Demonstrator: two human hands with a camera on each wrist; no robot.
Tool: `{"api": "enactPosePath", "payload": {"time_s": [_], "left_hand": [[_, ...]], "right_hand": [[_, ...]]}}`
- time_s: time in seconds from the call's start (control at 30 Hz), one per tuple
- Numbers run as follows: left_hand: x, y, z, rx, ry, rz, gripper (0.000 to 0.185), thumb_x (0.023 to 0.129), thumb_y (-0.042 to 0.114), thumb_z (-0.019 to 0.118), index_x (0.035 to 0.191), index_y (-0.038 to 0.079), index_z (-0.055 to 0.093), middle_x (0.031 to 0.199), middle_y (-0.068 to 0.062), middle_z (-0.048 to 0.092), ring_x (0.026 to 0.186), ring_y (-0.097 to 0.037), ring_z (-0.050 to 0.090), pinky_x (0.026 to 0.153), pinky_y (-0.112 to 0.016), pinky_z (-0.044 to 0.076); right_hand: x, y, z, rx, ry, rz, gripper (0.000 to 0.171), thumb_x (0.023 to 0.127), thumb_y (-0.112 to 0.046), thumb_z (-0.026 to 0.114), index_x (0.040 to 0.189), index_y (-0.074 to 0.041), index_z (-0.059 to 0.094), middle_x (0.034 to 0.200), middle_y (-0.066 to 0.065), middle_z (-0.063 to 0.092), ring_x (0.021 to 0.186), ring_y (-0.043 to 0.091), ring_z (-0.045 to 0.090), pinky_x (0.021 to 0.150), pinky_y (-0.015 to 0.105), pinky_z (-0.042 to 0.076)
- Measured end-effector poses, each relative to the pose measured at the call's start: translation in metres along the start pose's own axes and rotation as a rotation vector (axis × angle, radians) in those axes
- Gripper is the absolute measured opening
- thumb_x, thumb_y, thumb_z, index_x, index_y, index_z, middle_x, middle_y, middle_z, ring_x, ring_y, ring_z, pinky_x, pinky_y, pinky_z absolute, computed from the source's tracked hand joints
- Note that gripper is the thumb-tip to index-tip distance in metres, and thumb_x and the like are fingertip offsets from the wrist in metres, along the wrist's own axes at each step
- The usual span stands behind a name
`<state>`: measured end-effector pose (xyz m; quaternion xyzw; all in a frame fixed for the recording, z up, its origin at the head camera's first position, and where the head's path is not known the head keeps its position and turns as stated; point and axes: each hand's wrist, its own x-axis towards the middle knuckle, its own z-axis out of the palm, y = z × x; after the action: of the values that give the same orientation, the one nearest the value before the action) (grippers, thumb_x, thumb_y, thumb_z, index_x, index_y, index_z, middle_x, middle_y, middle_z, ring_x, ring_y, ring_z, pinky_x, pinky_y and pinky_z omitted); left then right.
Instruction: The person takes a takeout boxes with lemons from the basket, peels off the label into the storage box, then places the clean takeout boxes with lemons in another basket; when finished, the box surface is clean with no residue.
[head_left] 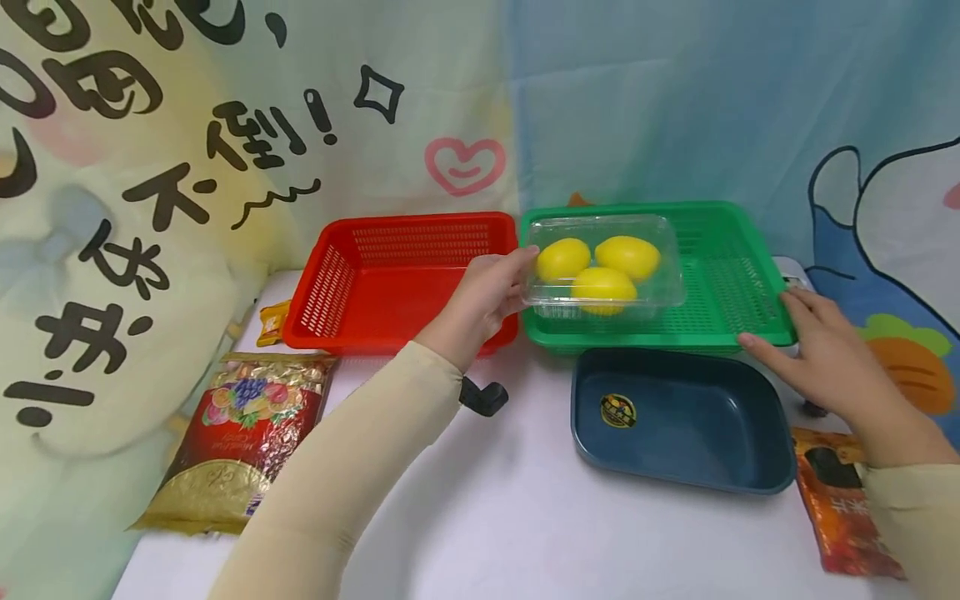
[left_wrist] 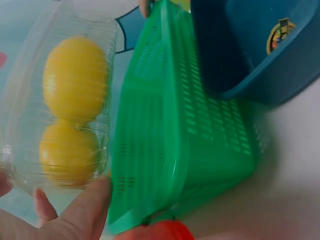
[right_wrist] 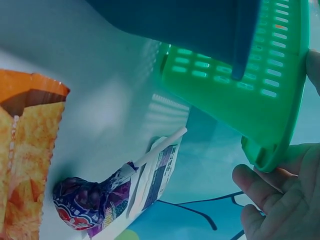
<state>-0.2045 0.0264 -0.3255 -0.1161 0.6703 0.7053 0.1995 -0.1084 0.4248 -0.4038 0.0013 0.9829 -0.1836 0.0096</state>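
My left hand (head_left: 487, 296) grips the left end of a clear plastic box (head_left: 667, 267) with three yellow lemons (head_left: 628, 257) inside. That box is held over the left part of a green basket (head_left: 720, 337). Seen from the left wrist, the fingertips (left_wrist: 97, 192) press the box's near end, and two lemons (left_wrist: 75, 80) show through the plastic. My right hand (head_left: 840, 358) holds the green basket's front right corner, thumb along the front rim and fingers at the side. The right wrist view has its fingers (right_wrist: 257, 187) against the basket's corner.
Left of the green basket stands a red basket (head_left: 390, 343). A dark blue tray (head_left: 690, 425) sits in front. Candy bag (head_left: 240, 433) and small yellow packet (head_left: 272, 323) lie left; an orange snack bag (head_left: 847, 517) and a wrapped lollipop (right_wrist: 90, 197) lie right.
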Motion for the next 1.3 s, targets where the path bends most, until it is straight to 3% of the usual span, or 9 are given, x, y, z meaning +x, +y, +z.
{"api": "enactPosePath", "payload": {"time_s": [0.17, 0.33, 0.5, 0.7, 0.83, 0.93, 1.07, 1.17, 1.3], "left_hand": [[0.019, -0.002, 0.013, -0.022, 0.001, -0.015, 0.043, 0.098, 0.037, 0.073, 0.127, 0.007, 0.062, 0.114, -0.004, 0.061, 0.085, -0.016, 0.060, 0.090, -0.028, 0.062], [0.034, -0.003, 0.027, -0.025, -0.019, -0.028, 0.055, 0.099, 0.036, 0.071, 0.141, 0.005, 0.054, 0.128, -0.006, 0.060, 0.092, -0.017, 0.061, 0.101, -0.034, 0.060], [0.046, -0.005, 0.036, 0.006, -0.027, -0.062, 0.071, 0.100, 0.039, 0.069, 0.156, 0.004, 0.041, 0.149, -0.011, 0.053, 0.098, -0.019, 0.060, 0.103, -0.034, 0.059], [0.058, -0.011, 0.042, 0.049, -0.009, -0.105, 0.079, 0.102, 0.040, 0.067, 0.162, 0.007, 0.028, 0.152, -0.011, 0.048, 0.112, -0.024, 0.062, 0.108, -0.034, 0.056], [0.066, -0.017, 0.053, 0.140, 0.046, -0.138, 0.080, 0.102, 0.043, 0.065, 0.163, 0.009, 0.025, 0.151, -0.009, 0.049, 0.119, -0.026, 0.066, 0.112, -0.038, 0.052], [0.071, -0.022, 0.062, 0.209, 0.082, -0.149, 0.074, 0.103, 0.044, 0.064, 0.160, 0.009, 0.033, 0.145, -0.008, 0.052, 0.112, -0.026, 0.065, 0.106, -0.039, 0.053], [0.074, -0.026, 0.073, 0.261, 0.089, -0.137, 0.069, 0.103, 0.043, 0.062, 0.157, 0.008, 0.037, 0.140, -0.008, 0.053, 0.096, -0.022, 0.053, 0.089, -0.035, 0.049], [0.076, -0.029, 0.079, 0.271, 0.088, -0.142, 0.067, 0.104, 0.042, 0.061, 0.157, 0.009, 0.038, 0.137, -0.006, 0.053, 0.095, -0.020, 0.047, 0.087, -0.034, 0.047], [0.077, -0.033, 0.084, 0.258, 0.093, -0.160, 0.062, 0.104, 0.039, 0.061, 0.155, 0.008, 0.042, 0.131, -0.005, 0.056, 0.099, -0.020, 0.049, 0.087, -0.033, 0.047]], "right_hand": [[0.001, -0.001, 0.000, 0.023, -0.021, -0.012, 0.102, 0.103, -0.055, 0.058, 0.162, 0.011, 0.007, 0.169, 0.037, 0.005, 0.150, 0.062, 0.015, 0.114, 0.083, 0.020], [0.002, -0.002, 0.002, 0.020, -0.022, -0.006, 0.102, 0.102, -0.055, 0.058, 0.162, 0.012, 0.009, 0.168, 0.038, 0.007, 0.149, 0.062, 0.017, 0.113, 0.083, 0.022], [0.004, -0.005, 0.004, 0.011, -0.030, -0.002, 0.103, 0.102, -0.057, 0.058, 0.163, 0.011, 0.010, 0.168, 0.037, 0.008, 0.149, 0.061, 0.018, 0.112, 0.083, 0.024], [0.007, -0.012, 0.007, -0.001, -0.025, -0.018, 0.101, 0.102, -0.057, 0.058, 0.162, 0.011, 0.013, 0.167, 0.038, 0.012, 0.148, 0.061, 0.021, 0.111, 0.083, 0.026], [0.007, -0.011, 0.007, 0.011, -0.018, -0.031, 0.100, 0.102, -0.054, 0.059, 0.162, 0.012, 0.014, 0.166, 0.039, 0.013, 0.147, 0.061, 0.022, 0.112, 0.082, 0.026], [0.005, -0.008, 0.006, 0.017, -0.018, -0.028, 0.100, 0.102, -0.053, 0.060, 0.162, 0.012, 0.013, 0.166, 0.040, 0.012, 0.147, 0.062, 0.022, 0.112, 0.082, 0.026], [0.003, -0.004, 0.004, 0.024, -0.016, -0.019, 0.100, 0.102, -0.053, 0.060, 0.162, 0.011, 0.011, 0.166, 0.039, 0.011, 0.147, 0.061, 0.021, 0.114, 0.081, 0.024], [0.002, -0.001, 0.002, 0.026, -0.016, -0.010, 0.100, 0.103, -0.053, 0.060, 0.163, 0.011, 0.010, 0.167, 0.038, 0.009, 0.149, 0.060, 0.019, 0.115, 0.081, 0.023], [0.001, 0.001, -0.001, 0.024, -0.017, -0.003, 0.101, 0.102, -0.053, 0.060, 0.163, 0.010, 0.010, 0.168, 0.037, 0.008, 0.151, 0.059, 0.018, 0.116, 0.080, 0.023]]}}
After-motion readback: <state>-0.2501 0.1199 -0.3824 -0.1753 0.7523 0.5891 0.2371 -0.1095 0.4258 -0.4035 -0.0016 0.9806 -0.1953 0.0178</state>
